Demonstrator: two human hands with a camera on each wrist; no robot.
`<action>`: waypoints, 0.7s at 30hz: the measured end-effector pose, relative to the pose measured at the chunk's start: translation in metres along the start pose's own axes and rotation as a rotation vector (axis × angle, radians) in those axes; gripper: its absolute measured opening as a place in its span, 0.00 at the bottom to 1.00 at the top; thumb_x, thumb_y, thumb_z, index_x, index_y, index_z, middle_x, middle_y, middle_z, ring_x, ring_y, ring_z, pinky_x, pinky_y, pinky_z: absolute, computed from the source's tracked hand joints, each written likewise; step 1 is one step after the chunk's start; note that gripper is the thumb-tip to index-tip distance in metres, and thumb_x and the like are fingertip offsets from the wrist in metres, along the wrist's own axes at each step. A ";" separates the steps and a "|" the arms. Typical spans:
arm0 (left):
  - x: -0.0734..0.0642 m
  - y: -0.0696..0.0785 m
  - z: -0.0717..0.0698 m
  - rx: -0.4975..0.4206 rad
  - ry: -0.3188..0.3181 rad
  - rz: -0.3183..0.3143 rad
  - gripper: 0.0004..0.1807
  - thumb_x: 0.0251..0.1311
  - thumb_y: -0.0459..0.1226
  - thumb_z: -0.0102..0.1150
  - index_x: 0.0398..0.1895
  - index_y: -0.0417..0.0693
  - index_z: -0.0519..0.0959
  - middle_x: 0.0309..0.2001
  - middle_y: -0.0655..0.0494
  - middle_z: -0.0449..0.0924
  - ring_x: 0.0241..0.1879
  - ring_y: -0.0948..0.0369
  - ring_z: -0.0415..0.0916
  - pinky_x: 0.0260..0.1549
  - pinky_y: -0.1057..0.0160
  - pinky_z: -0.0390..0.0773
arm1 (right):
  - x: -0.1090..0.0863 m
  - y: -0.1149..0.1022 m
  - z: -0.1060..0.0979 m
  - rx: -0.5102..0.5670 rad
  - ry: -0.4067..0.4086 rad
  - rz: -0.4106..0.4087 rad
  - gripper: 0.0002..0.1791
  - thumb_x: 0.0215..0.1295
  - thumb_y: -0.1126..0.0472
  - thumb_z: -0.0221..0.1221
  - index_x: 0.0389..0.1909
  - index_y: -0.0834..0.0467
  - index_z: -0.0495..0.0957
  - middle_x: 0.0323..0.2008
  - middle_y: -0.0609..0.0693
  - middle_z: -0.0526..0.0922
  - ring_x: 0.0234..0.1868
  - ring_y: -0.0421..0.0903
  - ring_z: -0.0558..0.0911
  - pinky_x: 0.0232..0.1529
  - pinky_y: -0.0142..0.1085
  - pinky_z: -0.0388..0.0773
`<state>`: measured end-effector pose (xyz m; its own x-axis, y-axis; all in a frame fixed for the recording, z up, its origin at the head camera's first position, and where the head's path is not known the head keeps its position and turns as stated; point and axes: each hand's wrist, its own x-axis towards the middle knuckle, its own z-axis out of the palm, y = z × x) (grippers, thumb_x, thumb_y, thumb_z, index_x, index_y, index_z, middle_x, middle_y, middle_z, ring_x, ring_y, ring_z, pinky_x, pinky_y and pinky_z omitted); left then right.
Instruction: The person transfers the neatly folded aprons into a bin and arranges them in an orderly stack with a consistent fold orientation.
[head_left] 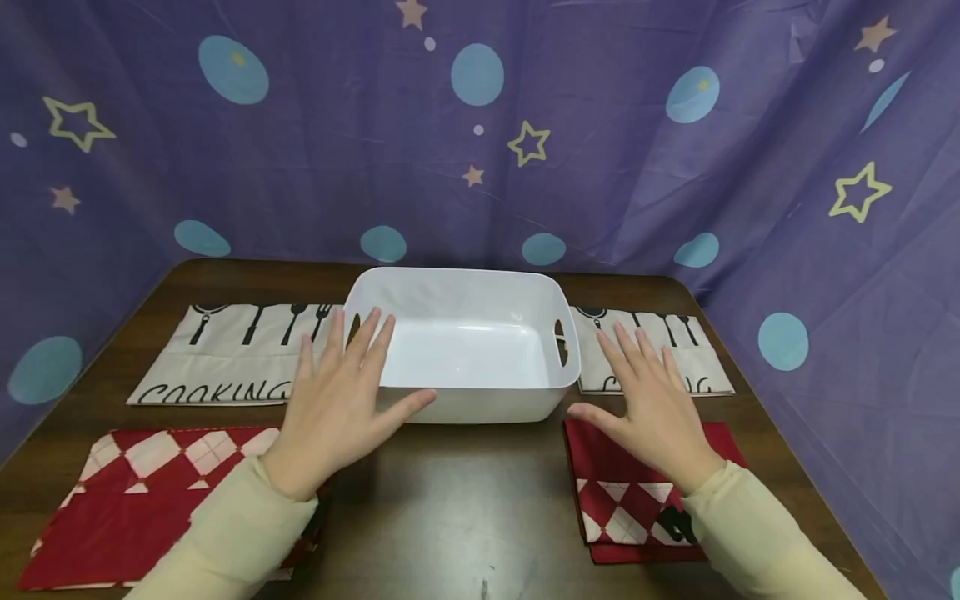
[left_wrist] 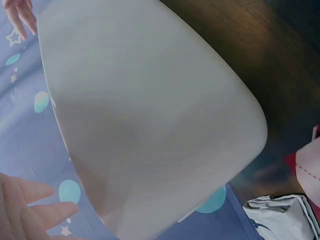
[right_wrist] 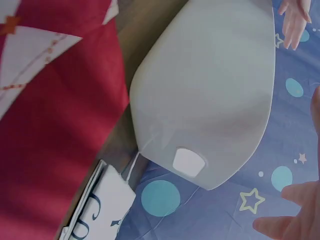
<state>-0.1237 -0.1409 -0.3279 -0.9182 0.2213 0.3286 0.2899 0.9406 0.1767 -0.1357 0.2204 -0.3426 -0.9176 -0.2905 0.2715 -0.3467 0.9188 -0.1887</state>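
A white plastic basin (head_left: 465, 404) with cut-out side handles stands at the back middle of the table. My left hand (head_left: 337, 400) hovers with spread fingers in front of its left end, overlapping the rim in the head view. To the right, my right hand (head_left: 648, 400) is held palm down, fingers apart, over the folded cloths there. Neither hand holds anything. Both wrist views show the basin's outer wall (left_wrist: 160, 115), with the left fingers (left_wrist: 55, 212) at the lower left of one and the right fingers (right_wrist: 280, 225) at the lower right of the other.
White folded cloths with cutlery prints and "COOKING" lettering lie left (head_left: 225, 354) and right (head_left: 712, 362) of the basin. Nearer the front are red cloths with diamond patterns, left (head_left: 135, 525) and right (head_left: 622, 467). A purple star-patterned curtain (head_left: 480, 208) hangs behind the brown table (head_left: 450, 508).
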 end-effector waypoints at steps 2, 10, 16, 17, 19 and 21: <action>0.000 0.001 0.000 -0.003 0.002 0.006 0.57 0.56 0.75 0.45 0.77 0.44 0.55 0.78 0.46 0.53 0.78 0.37 0.37 0.69 0.26 0.40 | -0.003 0.002 0.001 -0.002 0.007 0.000 0.55 0.57 0.28 0.60 0.79 0.50 0.50 0.79 0.55 0.49 0.79 0.62 0.47 0.76 0.61 0.39; -0.001 0.010 -0.004 -0.020 -0.012 0.017 0.53 0.59 0.72 0.46 0.78 0.47 0.55 0.78 0.49 0.53 0.78 0.39 0.40 0.71 0.30 0.42 | -0.012 0.009 -0.001 0.017 0.048 0.003 0.53 0.58 0.31 0.62 0.78 0.51 0.53 0.78 0.56 0.54 0.78 0.61 0.52 0.77 0.58 0.41; -0.002 0.015 -0.006 -0.060 0.025 0.043 0.50 0.61 0.69 0.49 0.76 0.45 0.59 0.76 0.49 0.58 0.77 0.39 0.45 0.71 0.32 0.47 | -0.016 0.013 -0.006 0.090 0.059 0.028 0.50 0.59 0.34 0.63 0.77 0.49 0.55 0.76 0.58 0.58 0.77 0.61 0.55 0.78 0.56 0.43; -0.002 0.016 -0.006 -0.067 0.034 0.047 0.50 0.61 0.69 0.49 0.76 0.45 0.60 0.76 0.49 0.59 0.77 0.39 0.47 0.71 0.32 0.49 | -0.017 0.014 -0.007 0.102 0.060 0.034 0.49 0.59 0.35 0.63 0.77 0.48 0.55 0.76 0.58 0.58 0.77 0.61 0.56 0.78 0.56 0.44; -0.002 0.017 -0.007 -0.084 0.052 0.055 0.49 0.61 0.68 0.51 0.75 0.45 0.61 0.75 0.49 0.60 0.76 0.40 0.49 0.71 0.33 0.52 | -0.018 0.016 -0.010 0.127 0.054 0.048 0.49 0.60 0.36 0.63 0.77 0.48 0.55 0.76 0.59 0.59 0.76 0.62 0.57 0.77 0.56 0.45; -0.001 0.018 -0.007 -0.103 0.063 0.061 0.48 0.61 0.67 0.52 0.75 0.45 0.61 0.75 0.49 0.61 0.76 0.41 0.50 0.70 0.34 0.53 | -0.020 0.019 -0.011 0.136 0.051 0.056 0.48 0.60 0.36 0.63 0.78 0.48 0.55 0.76 0.59 0.58 0.76 0.62 0.57 0.77 0.56 0.47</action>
<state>-0.1155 -0.1255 -0.3188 -0.8800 0.2576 0.3990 0.3738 0.8939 0.2475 -0.1221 0.2463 -0.3409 -0.9265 -0.2225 0.3035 -0.3213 0.8874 -0.3305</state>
